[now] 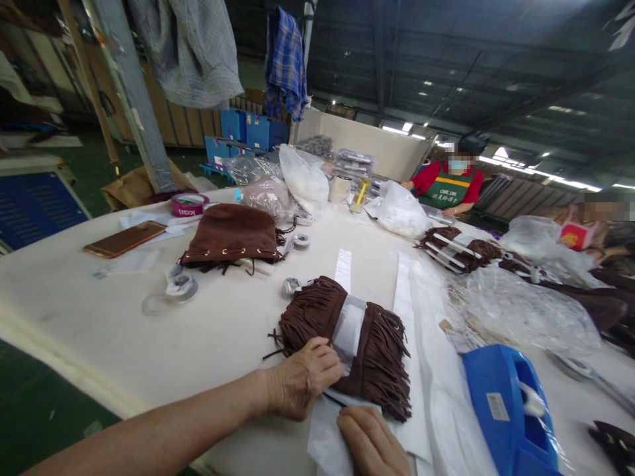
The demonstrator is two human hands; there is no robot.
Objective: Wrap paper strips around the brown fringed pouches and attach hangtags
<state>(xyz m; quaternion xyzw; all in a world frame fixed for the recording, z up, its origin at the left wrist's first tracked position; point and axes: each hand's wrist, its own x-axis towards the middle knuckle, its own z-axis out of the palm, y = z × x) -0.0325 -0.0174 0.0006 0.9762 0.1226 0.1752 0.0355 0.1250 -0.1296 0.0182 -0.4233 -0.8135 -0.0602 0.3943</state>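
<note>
A brown fringed suede bag point(377, 344) lies on the white table point(99, 311) in front of me, with a white paper band point(350, 327) wrapped across its middle. My left hand point(302, 377) is closed at the bag's near edge, its fingers pinching the paper band and fringe. My right hand point(372, 439) rests lower, fingers folded, pressing on the white paper sheet point(325, 443) under the bag.
A second brown fringed bag point(231, 235), tape rolls point(181, 285), a phone point(124, 239) and plastic bags point(305, 178) lie farther back. A blue tape dispenser point(510, 403) stands at right. Across the table a person in red and green point(451, 185) works beside more bags point(459, 248).
</note>
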